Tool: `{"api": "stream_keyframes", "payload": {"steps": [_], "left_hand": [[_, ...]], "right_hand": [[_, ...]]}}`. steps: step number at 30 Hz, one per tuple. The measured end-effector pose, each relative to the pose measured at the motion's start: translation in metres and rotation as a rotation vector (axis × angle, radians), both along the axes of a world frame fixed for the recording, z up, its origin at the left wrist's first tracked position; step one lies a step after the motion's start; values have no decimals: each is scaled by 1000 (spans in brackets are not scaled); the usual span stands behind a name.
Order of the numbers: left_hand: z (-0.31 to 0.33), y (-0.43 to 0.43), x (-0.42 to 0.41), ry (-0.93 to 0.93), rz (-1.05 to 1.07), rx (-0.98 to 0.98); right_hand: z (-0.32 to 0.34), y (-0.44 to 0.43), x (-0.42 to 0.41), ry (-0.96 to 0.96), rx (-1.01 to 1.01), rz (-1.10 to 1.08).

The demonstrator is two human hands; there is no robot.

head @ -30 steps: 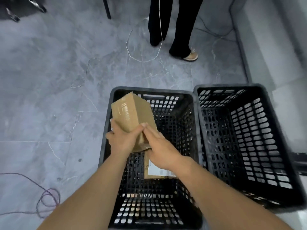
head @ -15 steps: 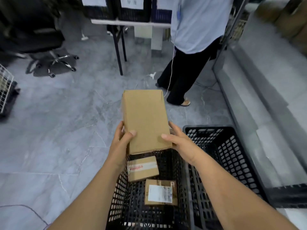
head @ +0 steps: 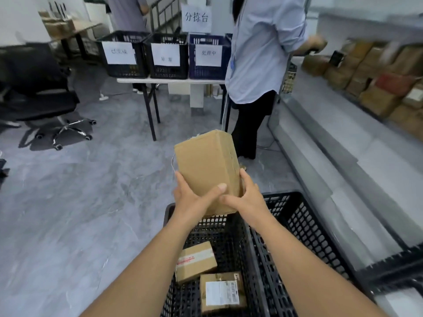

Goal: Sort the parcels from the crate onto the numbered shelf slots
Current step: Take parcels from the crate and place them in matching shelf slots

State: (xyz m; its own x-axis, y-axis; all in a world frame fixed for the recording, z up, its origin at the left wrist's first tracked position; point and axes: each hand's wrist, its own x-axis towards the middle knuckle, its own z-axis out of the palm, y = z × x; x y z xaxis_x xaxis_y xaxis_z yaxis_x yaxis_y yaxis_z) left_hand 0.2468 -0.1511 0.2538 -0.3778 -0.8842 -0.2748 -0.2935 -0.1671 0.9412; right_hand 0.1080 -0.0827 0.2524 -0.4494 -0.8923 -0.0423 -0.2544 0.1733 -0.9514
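Note:
A plain brown cardboard parcel [head: 206,165] is held up over the black crate [head: 231,227]. My left hand [head: 194,197] grips its lower left side, thumb across the front. My right hand [head: 247,197] grips its lower right edge. Two smaller parcels lie in the crate: one with red tape [head: 195,261] and one with a white label [head: 222,292]. A second black crate [head: 304,225] stands to the right, its visible part bare. The grey shelf [head: 343,143] runs along the right, with brown parcels [head: 377,83] stacked on an upper level.
A person in a light blue shirt [head: 258,53] stands ahead, by the shelf. Behind is a table [head: 169,80] with three labelled crates [head: 167,56]. A black office chair [head: 41,92] stands at the left on the grey floor.
The parcel has been lifted out of the crate and raised, turning so its long side faces me. My view has tilted up from the floor to the room.

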Motion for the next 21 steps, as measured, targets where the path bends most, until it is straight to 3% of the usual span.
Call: {"api": "stream_keyframes", "payload": {"steps": [2,5,8,12,16,21], "left_hand": [[8,3,-9,-54,23,1],[14,0,-16,-96,17,-12],[13,-7,-11,-47,-6,-30],[13,0,2,256,-193,103],[15,14,1,396,-346,193],[22,45,-11,405,-444,224]], "right_hand": [[2,1,8,186,116,-69],[5,10,17,283,165,-76],[11,26,10,48,93,-5],[13,51,-13,-359,2,0],[13,76,-19,-434,30,97],[22,116,-22,-286,13,34]]}}
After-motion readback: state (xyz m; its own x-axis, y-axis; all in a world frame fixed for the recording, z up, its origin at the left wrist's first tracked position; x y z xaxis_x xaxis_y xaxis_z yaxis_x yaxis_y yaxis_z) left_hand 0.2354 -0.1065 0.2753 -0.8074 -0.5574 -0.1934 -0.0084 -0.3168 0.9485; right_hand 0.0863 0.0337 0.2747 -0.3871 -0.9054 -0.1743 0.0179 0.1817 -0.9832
